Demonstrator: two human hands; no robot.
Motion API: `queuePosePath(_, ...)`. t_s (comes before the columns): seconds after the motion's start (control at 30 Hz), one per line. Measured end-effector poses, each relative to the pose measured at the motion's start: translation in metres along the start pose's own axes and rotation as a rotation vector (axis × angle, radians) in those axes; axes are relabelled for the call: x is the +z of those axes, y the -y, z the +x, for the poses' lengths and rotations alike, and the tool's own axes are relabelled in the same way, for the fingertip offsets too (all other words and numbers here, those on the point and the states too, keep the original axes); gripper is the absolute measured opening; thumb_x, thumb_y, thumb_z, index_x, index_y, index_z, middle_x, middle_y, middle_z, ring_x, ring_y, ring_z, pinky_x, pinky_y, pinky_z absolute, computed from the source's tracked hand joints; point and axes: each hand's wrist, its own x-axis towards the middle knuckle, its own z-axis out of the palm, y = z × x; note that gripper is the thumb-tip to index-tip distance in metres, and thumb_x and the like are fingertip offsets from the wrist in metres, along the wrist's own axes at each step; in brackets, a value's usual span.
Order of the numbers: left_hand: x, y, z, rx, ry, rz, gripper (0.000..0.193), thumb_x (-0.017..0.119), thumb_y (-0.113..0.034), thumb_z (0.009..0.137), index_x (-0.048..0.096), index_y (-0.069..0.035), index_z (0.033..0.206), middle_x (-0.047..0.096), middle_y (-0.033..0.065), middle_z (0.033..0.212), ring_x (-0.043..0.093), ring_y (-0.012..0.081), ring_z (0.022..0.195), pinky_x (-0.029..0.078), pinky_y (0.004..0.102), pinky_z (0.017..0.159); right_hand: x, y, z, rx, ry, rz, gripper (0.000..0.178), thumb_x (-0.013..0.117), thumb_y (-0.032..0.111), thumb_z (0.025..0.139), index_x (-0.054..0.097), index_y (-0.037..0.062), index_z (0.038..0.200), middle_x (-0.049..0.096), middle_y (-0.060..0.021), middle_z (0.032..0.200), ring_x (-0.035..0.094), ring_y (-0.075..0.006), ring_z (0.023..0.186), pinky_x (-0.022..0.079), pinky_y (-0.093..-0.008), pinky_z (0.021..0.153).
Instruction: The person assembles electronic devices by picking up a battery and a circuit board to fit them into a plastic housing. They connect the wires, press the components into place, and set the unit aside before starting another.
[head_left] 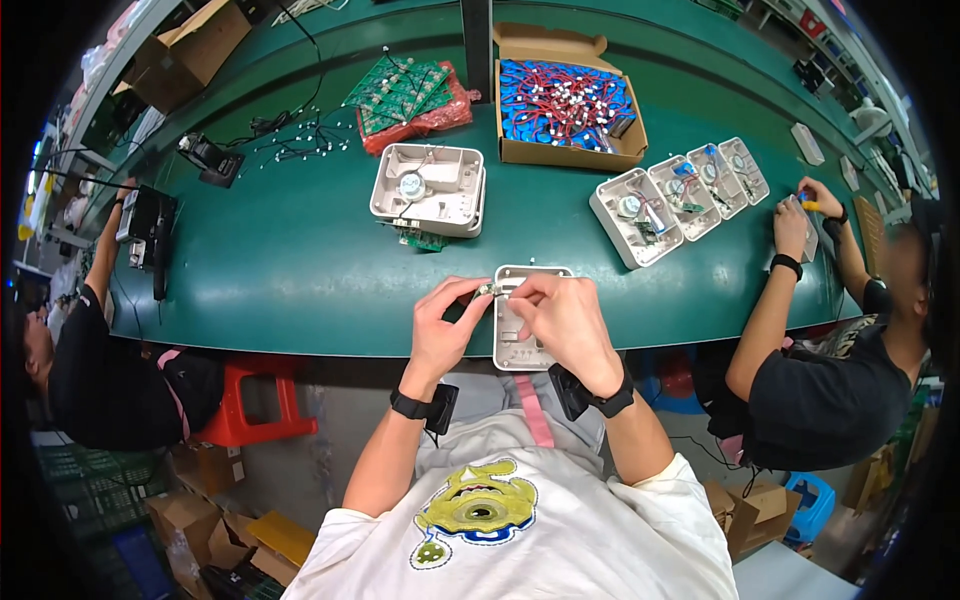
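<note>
You wear a white shirt (605, 535) with short, loose sleeves (685, 497), and its front carries a yellow-green cartoon print (478, 505) with one big eye, blue and white parts and a dashed outline. Your left side has a black wristband (408, 405) with a dark, box-like device (444, 410); your right has a similar black strap (616, 400), also with a dark device (569, 392). A pink strip (534, 412) lies over grey cloth (470, 397) at your lap.

Open lane: bench (280, 285), near edge, between black device (148, 240) and left hand (440, 328).
Obstacles: white housing (520, 348) at near edge; housing stack (458, 212) farther in; four-housing row (690, 205) toward right edge; brown carton (570, 154) toward far edge.
</note>
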Motion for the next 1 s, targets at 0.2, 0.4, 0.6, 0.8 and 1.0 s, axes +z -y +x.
queuePosePath(0.2, 0.000, 0.000, 0.002, 0.147, -0.012, 0.001, 0.025, 0.077, 0.008, 0.087, 0.078, -0.001, 0.111, 0.073, 0.0088, 0.103, 0.068, 0.0180, 0.092, 0.056, 0.0305, 0.082, 0.017, -0.015, 0.009, -0.127, -0.081, -0.156, 0.011, 0.074, 0.006, 0.090, 0.075, -0.0044, 0.090, 0.076, -0.0138, 0.075, 0.075, -0.0204, 0.060, 0.058, -0.0334, 0.059)
queuePosePath(0.4, -0.001, 0.003, -0.003, 0.207, -0.016, 0.033, 0.028, 0.078, 0.009, 0.083, 0.078, -0.002, 0.108, 0.072, 0.0098, 0.104, 0.069, 0.0219, 0.094, 0.056, 0.0330, 0.084, 0.019, -0.013, 0.006, -0.085, -0.072, -0.157, 0.012, 0.071, 0.007, 0.091, 0.074, -0.0049, 0.087, 0.074, -0.0136, 0.071, 0.075, -0.0199, 0.058, 0.058, -0.0333, 0.059)
queuePosePath(0.6, -0.001, 0.002, -0.003, 0.202, -0.031, 0.036, 0.028, 0.077, 0.010, 0.083, 0.078, -0.002, 0.108, 0.071, 0.0099, 0.103, 0.069, 0.0223, 0.094, 0.057, 0.0338, 0.085, 0.016, -0.007, 0.005, 0.013, 0.006, -0.023, 0.012, 0.068, 0.005, 0.092, 0.074, -0.0058, 0.090, 0.074, -0.0128, 0.072, 0.074, -0.0186, 0.059, 0.057, -0.0323, 0.059)
queuePosePath(0.8, 0.000, 0.006, -0.001, 0.239, -0.032, 0.056, 0.028, 0.078, 0.007, 0.084, 0.079, -0.004, 0.110, 0.071, 0.0094, 0.104, 0.070, 0.0216, 0.092, 0.058, 0.0327, 0.081, 0.021, -0.020, 0.005, -0.075, -0.057, -0.041, 0.013, 0.065, 0.002, 0.092, 0.073, -0.0078, 0.094, 0.075, -0.0159, 0.077, 0.074, -0.0249, 0.063, 0.058, -0.0363, 0.061)
queuePosePath(1.0, 0.002, 0.008, -0.003, 0.249, -0.040, 0.073, 0.029, 0.078, 0.008, 0.084, 0.079, -0.004, 0.110, 0.071, 0.0097, 0.104, 0.070, 0.0232, 0.092, 0.058, 0.0338, 0.081, 0.023, -0.021, 0.004, -0.089, -0.078, -0.070, 0.014, 0.065, 0.004, 0.094, 0.072, -0.0082, 0.096, 0.075, -0.0128, 0.075, 0.074, -0.0191, 0.059, 0.057, -0.0338, 0.058)
